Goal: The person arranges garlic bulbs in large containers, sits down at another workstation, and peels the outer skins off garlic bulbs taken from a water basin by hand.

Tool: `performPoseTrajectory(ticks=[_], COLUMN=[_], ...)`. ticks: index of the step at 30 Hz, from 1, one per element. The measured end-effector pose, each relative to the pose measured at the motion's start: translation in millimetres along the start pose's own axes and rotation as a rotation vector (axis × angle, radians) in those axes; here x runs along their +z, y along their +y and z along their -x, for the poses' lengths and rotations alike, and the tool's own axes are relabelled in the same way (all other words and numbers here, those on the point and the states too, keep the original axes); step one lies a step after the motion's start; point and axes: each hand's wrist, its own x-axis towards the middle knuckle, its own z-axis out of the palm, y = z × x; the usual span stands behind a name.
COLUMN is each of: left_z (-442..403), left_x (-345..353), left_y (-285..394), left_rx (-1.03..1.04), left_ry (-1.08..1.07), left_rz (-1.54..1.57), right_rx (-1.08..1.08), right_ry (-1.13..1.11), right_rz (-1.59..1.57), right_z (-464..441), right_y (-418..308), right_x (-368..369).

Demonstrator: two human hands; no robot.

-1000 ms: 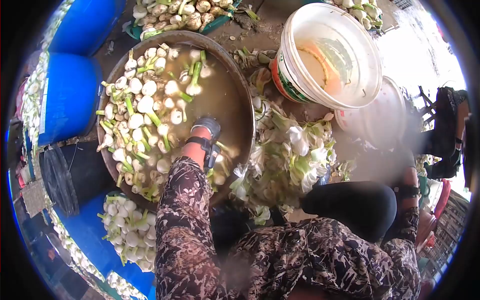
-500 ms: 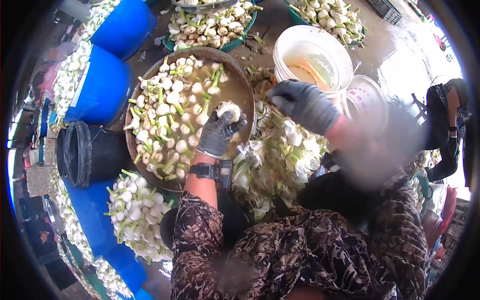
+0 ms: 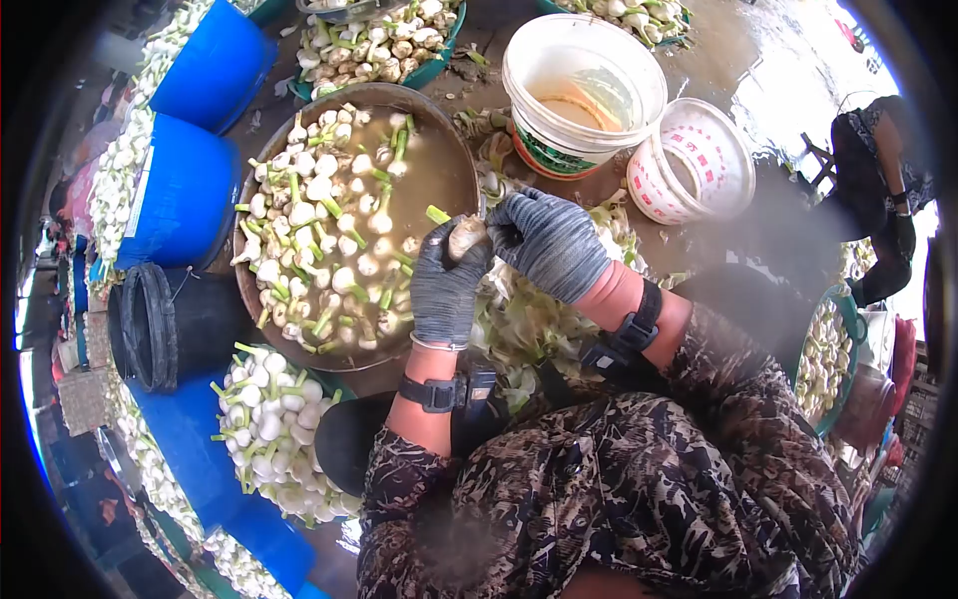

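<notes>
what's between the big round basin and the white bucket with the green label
Scattered garlic peelings lie in that gap, as the head view shows.

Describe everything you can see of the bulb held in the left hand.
The bulb looks rounded and pale, with brownish, dirty-looking skin. A short green stem, apparently its own, points up and left in the picture. The left hand, gloved in grey, grips it and hides much of it. The right hand is close beside it; whether they touch is unclear. In the view it appears by the right rim of the wide basin.
</notes>
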Motion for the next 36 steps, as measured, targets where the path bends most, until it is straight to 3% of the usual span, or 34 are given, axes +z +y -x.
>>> performPoseTrajectory(ticks=[5,8,9,11,12,13,15,16,18,19,21,23,25,29,30,31,33,34,36], left_z=[0.4,6.3,9.3,16.2,18.3,18.3,18.1,18.4,19.7,21.7,25.7,27.8,34.3,38.6,36.3,38.6,40.6,37.1,34.3], left_x=[1.1,-3.4,-2.2,-0.3,-2.5,-4.8,-9.0,-9.7,-10.9,-12.2,-12.8,-9.1,-9.7,-14.8,-25.7,-17.7,-12.5,-14.2,-11.2], left_y=[-13.0,-23.5,-19.8,-10.0,-12.6,-16.2,-20.7,-20.1,-16.9,-15.4,-13.1,-9.9,3.7,-6.8,-18.1,-6.8,23.4,25.6,12.7], left_rx=[0.022,-0.062,-0.065,-0.125,-0.096,-0.092,-0.142,-0.137,-0.162,-0.178,-0.196,-0.138,-0.154,-0.133,-0.177,-0.117,0.030,0.085,0.006], left_ry=[-0.057,-0.081,-0.086,-0.160,-0.216,-0.220,-0.334,-0.337,-0.424,-0.466,-0.460,-0.385,-0.357,-0.408,-0.448,-0.409,-0.516,-0.480,-0.571], left_rz=[0.029,0.316,0.317,0.613,0.649,0.655,0.746,0.751,0.880,0.942,0.899,0.722,0.526,0.458,0.046,0.158,0.344,0.306,0.264], right_rx=[-0.015,0.335,0.341,0.795,0.858,0.823,0.464,0.461,0.185,0.183,-0.188,-0.424,-0.463,-0.440,-0.410,-0.414,-0.261,-0.037,0.167], right_ry=[-0.007,-0.196,-0.193,-0.296,-0.238,-0.261,-0.287,-0.284,0.032,0.030,0.088,0.017,-0.011,-0.080,-0.048,-0.007,-0.026,-0.172,-0.276], right_rz=[0.022,-0.471,-0.469,-0.966,-0.958,-0.695,0.276,0.282,0.200,0.199,-0.022,0.037,0.049,0.037,-0.003,0.015,-0.088,-0.180,-0.377], right_z=[-3.1,-0.9,-1.0,-2.0,-0.5,-1.7,-0.5,2.7,9.9,9.3,6.7,7.4,12.3,16.3,16.0,17.1,19.7,23.7,24.9], right_y=[8.0,8.1,10.9,18.0,27.7,44.9,67.5,68.3,64.3,46.7,9.3,-9.0,-11.9,-13.0,-20.8,-19.1,-22.2,-18.1,-2.3], right_x=[-0.2,-1.3,-2.4,-7.4,-6.3,-3.0,-14.9,-21.0,-30.1,-37.7,-50.7,-50.8,-40.9,-30.6,-31.0,-25.7,-24.9,-23.5,-16.0])
